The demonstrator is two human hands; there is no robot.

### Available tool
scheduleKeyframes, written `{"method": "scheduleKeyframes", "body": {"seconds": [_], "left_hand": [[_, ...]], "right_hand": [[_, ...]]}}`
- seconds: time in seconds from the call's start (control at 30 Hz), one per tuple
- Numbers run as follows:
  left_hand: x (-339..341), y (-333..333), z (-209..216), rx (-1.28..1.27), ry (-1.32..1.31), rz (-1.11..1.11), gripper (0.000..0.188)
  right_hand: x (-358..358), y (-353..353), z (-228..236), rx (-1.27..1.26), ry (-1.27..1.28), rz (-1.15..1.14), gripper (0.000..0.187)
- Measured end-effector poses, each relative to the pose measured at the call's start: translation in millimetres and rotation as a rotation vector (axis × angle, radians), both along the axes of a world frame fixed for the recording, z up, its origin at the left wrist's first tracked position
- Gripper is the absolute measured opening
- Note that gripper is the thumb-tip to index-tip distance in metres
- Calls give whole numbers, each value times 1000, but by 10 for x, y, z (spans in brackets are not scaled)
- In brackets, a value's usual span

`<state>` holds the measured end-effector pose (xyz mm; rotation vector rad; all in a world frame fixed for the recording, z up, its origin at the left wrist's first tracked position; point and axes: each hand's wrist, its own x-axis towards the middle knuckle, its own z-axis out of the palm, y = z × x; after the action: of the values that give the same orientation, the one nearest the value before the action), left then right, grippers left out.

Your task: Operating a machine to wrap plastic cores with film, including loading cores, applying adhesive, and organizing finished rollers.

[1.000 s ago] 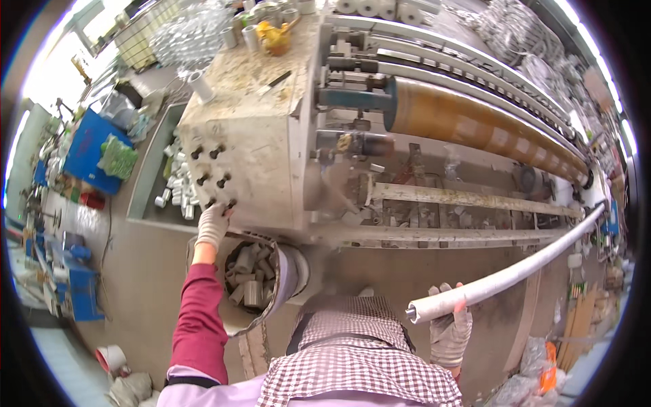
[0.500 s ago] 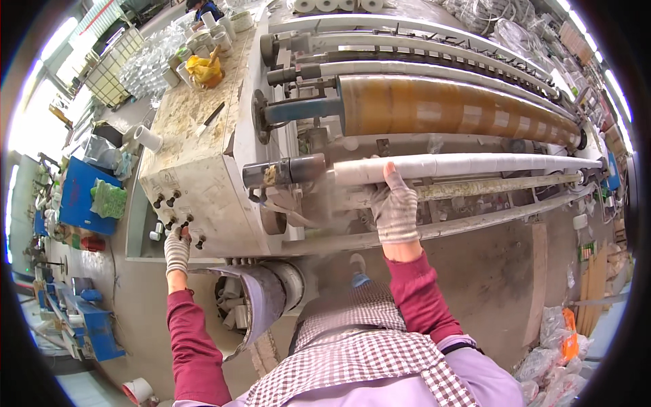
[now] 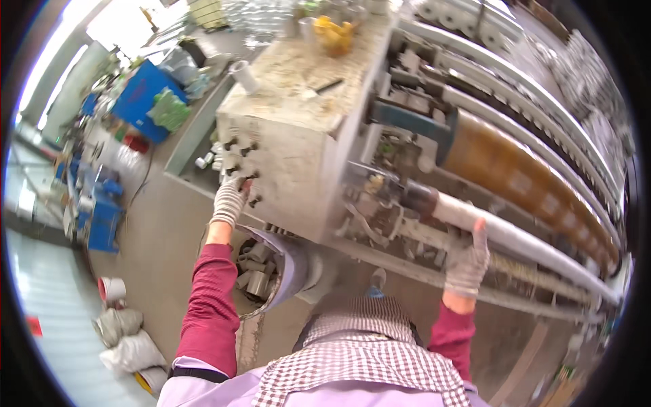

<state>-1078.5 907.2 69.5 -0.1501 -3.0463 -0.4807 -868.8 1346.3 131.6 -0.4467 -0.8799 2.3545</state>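
My left hand (image 3: pixel 230 202), in a striped knit glove with bare fingertips, reaches up to the black knobs (image 3: pixel 255 201) on the front of a worn white machine cabinet (image 3: pixel 295 180). Its fingers are closed at one knob, which they partly hide. My right hand (image 3: pixel 466 266), gloved alike and blurred, is at the near side of a long white roll (image 3: pixel 515 235) on the machine's shaft. The thumb points up against the roll, while the other fingers curl beneath it, mostly hidden. A dark sleeve (image 3: pixel 419 198) holds the roll's left end.
Behind the white roll lies a thick brown roller (image 3: pixel 522 166). On the cabinet top are a knife (image 3: pixel 325 88), a white tube (image 3: pixel 244 76) and a yellow bag (image 3: pixel 333 36). A bin (image 3: pixel 288 275) of cut cores stands below the cabinet. Blue boxes (image 3: pixel 146 100) are at the left.
The view has swung left and tilted, so the machine appears farther right and slanted. My left hand stays at the knobs, and my right hand stays at the white roll.
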Motion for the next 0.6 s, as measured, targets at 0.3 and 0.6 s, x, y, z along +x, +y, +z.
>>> {"method": "scheduleKeyframes", "body": {"seconds": [0.3, 0.6], "left_hand": [[-296, 97, 335, 92, 250, 74, 30], [-1931, 2086, 1299, 1247, -17, -4, 26]], "right_hand": [[675, 139, -369, 182, -449, 262, 40], [898, 222, -762, -1, -579, 509, 36]]}}
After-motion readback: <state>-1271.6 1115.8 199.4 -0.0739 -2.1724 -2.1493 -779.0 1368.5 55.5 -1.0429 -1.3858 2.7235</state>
